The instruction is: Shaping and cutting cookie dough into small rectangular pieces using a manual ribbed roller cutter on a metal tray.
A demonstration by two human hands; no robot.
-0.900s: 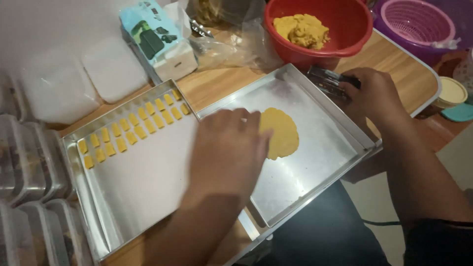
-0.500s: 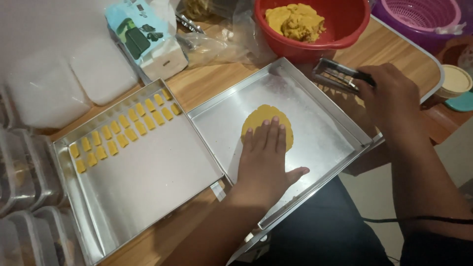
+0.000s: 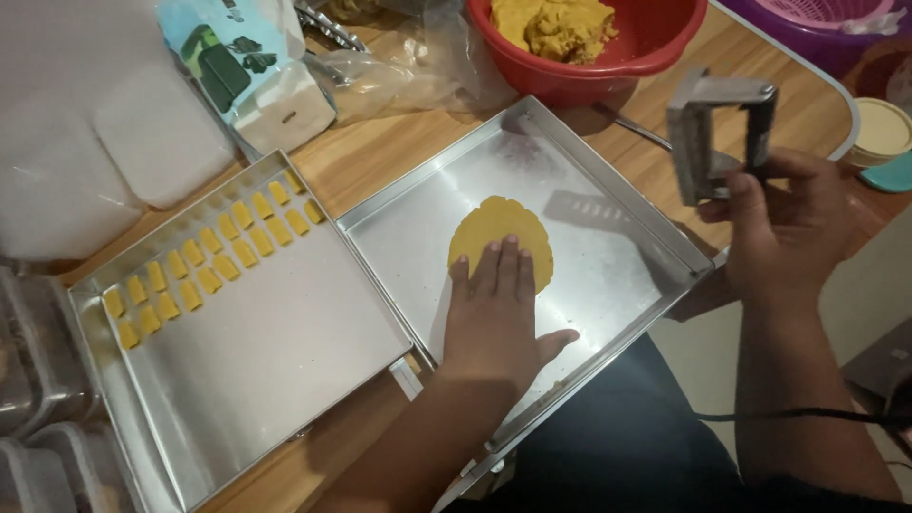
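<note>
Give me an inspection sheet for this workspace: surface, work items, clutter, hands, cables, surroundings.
Surface: wooden table.
Work items: yellow dough disc in right metal tray; small dough pieces in rows in left metal tray; red bowl of dough.
Clutter: printed carton, plastic bag, lidded containers.
Hands: left hand flat on the disc; right hand holds metal cutter.
Cables: black cable.
Surroundings: purple basket.

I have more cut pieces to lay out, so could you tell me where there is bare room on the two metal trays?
The left tray is bare below its rows of yellow pieces. The right tray has free metal around the dough disc, which the left hand presses. The right hand holds a metal cutter above the crowded far edge.
</note>
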